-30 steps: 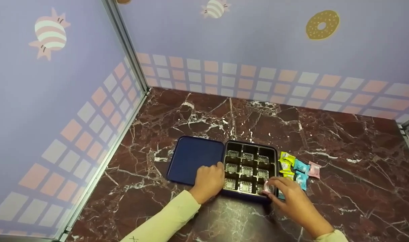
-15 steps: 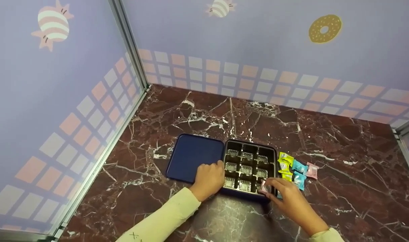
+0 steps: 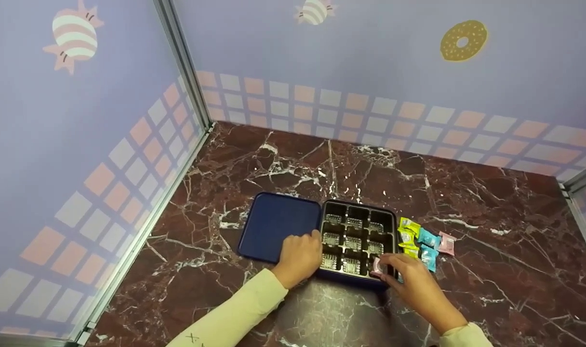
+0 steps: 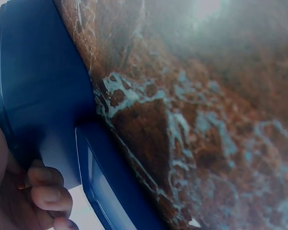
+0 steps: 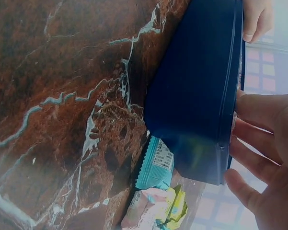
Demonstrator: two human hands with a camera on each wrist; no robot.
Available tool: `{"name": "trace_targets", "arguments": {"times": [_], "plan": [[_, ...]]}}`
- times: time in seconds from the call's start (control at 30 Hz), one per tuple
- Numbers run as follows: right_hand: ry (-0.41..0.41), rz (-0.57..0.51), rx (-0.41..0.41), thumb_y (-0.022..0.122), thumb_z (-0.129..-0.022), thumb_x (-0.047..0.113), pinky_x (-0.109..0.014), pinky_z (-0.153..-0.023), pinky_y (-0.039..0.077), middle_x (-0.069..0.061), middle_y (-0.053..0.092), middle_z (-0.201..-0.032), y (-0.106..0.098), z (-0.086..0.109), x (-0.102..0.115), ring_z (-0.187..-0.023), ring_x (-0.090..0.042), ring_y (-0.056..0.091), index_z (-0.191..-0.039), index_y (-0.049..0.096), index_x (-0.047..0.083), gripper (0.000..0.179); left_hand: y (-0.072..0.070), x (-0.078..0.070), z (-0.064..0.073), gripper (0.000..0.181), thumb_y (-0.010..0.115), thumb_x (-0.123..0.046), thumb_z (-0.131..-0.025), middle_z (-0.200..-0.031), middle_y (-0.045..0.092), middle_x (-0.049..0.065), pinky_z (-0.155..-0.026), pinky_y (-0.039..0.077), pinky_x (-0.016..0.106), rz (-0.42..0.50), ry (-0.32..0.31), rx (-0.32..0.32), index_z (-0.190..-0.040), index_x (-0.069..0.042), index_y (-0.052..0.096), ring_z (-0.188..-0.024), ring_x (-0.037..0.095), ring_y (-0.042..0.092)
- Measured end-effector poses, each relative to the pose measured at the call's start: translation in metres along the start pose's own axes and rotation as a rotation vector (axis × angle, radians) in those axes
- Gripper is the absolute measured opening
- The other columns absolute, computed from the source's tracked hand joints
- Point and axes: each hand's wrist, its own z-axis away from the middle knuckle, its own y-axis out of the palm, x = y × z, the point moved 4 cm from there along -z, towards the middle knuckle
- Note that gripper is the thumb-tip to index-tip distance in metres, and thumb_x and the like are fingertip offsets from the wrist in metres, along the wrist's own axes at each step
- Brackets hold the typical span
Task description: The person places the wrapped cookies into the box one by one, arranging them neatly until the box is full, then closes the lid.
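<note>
A dark blue tin box [image 3: 353, 282] stands on the marbled table, fitted with a black divided tray [image 3: 353, 226]. My right hand [image 3: 413, 279] is over its near right compartment. There its fingertips pinch a pink wrapped candy [image 3: 377, 266], mostly covered by the fingers. In the right wrist view the fingers dip over the tin's rim and the candy is barely visible. At the tin's near left edge is my left hand [image 3: 299, 255], fingers curled, gripping the rim. The left wrist view shows those curled fingers [image 4: 50, 196] against the tin.
The blue lid [image 3: 278, 226] lies flat, left of the tin. Right of the tin are several yellow candies [image 3: 407, 238], blue candies [image 3: 428, 258] and a pink candy [image 3: 447, 243]. Patterned walls [image 3: 370, 58] bound the table at the back and left.
The pink candy and my right fingertips have shifted slightly left and lower into the near right compartment. My left hand stays at the tin's rim. The view has tilted slightly.
</note>
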Motion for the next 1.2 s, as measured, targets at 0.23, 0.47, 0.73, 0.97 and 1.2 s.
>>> {"name": "trace_targets", "arguments": {"times": [0.23,0.47,0.73,0.97,1.2], "plan": [[-0.004,0.033,-0.012,0.083,-0.069,0.004,-0.043,-0.084,0.054,-0.003,0.071,-0.102,0.0016,-0.0013,0.002,-0.095,-0.021,0.066,-0.099,0.07,0.012,0.033,-0.0008,-0.0001,-0.0001,0.02,0.056,-0.02,-0.089,-0.049,0.058,0.0,-0.039,0.041,0.035,0.013,0.006,0.004,-0.069,-0.017,0.054,-0.041,0.02,0.057],[0.027,0.017,0.018,0.082,-0.071,0.004,-0.041,-0.084,0.054,-0.003,0.07,-0.103,0.0031,-0.0022,0.0027,-0.096,-0.019,0.064,-0.1,0.07,0.012,0.033,0.0,-0.0002,-0.0008,0.019,0.056,-0.021,-0.089,-0.051,0.059,0.001,-0.04,0.041,0.036,0.017,0.002,0.037,-0.071,-0.016,0.056,-0.042,0.02,0.058],[0.002,0.013,-0.015,0.082,-0.07,0.004,-0.043,-0.084,0.053,-0.004,0.071,-0.102,0.004,-0.0021,0.0025,-0.096,-0.021,0.065,-0.097,0.07,0.013,0.031,0.0011,0.0004,0.0003,0.017,0.057,-0.016,-0.086,-0.048,0.057,0.001,-0.039,0.041,0.036,0.03,0.005,0.011,-0.069,-0.016,0.054,-0.041,0.02,0.057],[-0.037,0.021,-0.077,0.084,-0.069,0.007,-0.046,-0.086,0.051,-0.004,0.071,-0.099,0.0018,-0.002,0.0018,-0.095,-0.024,0.065,-0.095,0.07,0.011,0.03,0.0018,0.0007,0.0005,0.02,0.056,-0.018,-0.088,-0.049,0.058,0.001,-0.041,0.041,0.036,0.043,-0.004,0.026,-0.068,-0.017,0.052,-0.042,0.021,0.058],[-0.062,0.021,-0.121,0.084,-0.067,0.003,-0.043,-0.084,0.052,-0.004,0.071,-0.098,-0.0011,-0.0017,-0.0007,-0.094,-0.023,0.064,-0.093,0.07,0.01,0.031,0.0018,0.0009,0.0001,0.02,0.055,-0.018,-0.088,-0.048,0.057,0.001,-0.04,0.041,0.036,0.038,0.006,0.018,-0.068,-0.017,0.052,-0.041,0.02,0.057]]}}
